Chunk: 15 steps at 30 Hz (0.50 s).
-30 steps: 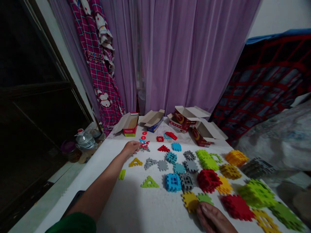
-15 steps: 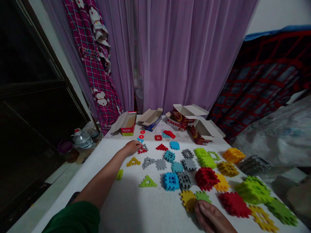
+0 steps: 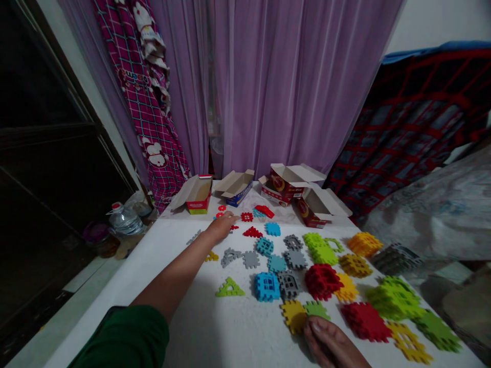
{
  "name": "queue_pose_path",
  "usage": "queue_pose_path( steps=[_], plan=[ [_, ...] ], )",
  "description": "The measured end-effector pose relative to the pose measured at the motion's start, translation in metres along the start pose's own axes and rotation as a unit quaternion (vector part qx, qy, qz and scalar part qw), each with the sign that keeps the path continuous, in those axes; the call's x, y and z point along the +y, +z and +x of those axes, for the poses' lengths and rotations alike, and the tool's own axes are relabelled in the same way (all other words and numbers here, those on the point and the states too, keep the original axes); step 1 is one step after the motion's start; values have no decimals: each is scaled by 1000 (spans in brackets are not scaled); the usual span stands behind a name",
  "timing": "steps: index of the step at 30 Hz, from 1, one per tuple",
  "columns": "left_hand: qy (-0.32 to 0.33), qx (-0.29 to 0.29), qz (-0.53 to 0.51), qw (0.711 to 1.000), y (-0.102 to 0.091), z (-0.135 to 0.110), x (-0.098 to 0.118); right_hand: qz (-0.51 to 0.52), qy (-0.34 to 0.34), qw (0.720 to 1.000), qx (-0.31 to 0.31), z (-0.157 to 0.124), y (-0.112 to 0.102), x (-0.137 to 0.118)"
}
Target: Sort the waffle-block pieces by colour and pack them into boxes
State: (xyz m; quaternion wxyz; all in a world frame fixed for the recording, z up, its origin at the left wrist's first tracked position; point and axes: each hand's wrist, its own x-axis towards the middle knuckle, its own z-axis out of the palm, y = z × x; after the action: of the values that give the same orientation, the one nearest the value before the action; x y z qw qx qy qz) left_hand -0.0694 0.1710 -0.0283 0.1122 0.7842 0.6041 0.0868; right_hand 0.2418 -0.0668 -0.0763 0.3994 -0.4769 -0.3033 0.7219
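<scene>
My left hand (image 3: 223, 226) reaches over the far part of the table, fingers pointing right. A red toothed building piece (image 3: 233, 227) shows just under its fingertips, partly hidden, and the fingers seem closed on it. Beyond them lies a red square tile (image 3: 247, 217); a red triangle (image 3: 252, 232) lies to the right. Left of my forearm sits a grey toothed piece (image 3: 194, 236). At the near edge my right hand (image 3: 326, 337) is curled, its thumb and fingers at the corner of a yellow toothed tile (image 3: 293, 316). A green tile (image 3: 316, 308) is right behind it.
Open cardboard boxes (image 3: 199, 207) stand along the back, before purple curtains (image 3: 264, 102). Stacks of toothed tiles in red (image 3: 322, 282), green (image 3: 397, 299) and orange (image 3: 366, 244) fill the right side. A green triangle (image 3: 230, 288) lies near the middle.
My left hand has moved right and farther away, the red piece shifting with it. The grey piece now shows left of the forearm. My right hand stays by the yellow tile.
</scene>
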Motion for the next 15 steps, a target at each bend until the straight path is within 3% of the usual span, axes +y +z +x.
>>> queue_pose_path(
  steps=[3,6,10,15],
  plan=[
    [-63,52,6,997,4,-15,-9,-1,11,1000,-5,5,-6,6],
    [-115,54,21,992,4,-33,-19,15,35,999,4,11,-12,12],
    [-139,43,22,989,9,-45,-20,25,45,998,28,16,-18,19],
    [-154,49,21,987,20,-40,-13,24,35,998,49,15,-22,23]
  ],
)
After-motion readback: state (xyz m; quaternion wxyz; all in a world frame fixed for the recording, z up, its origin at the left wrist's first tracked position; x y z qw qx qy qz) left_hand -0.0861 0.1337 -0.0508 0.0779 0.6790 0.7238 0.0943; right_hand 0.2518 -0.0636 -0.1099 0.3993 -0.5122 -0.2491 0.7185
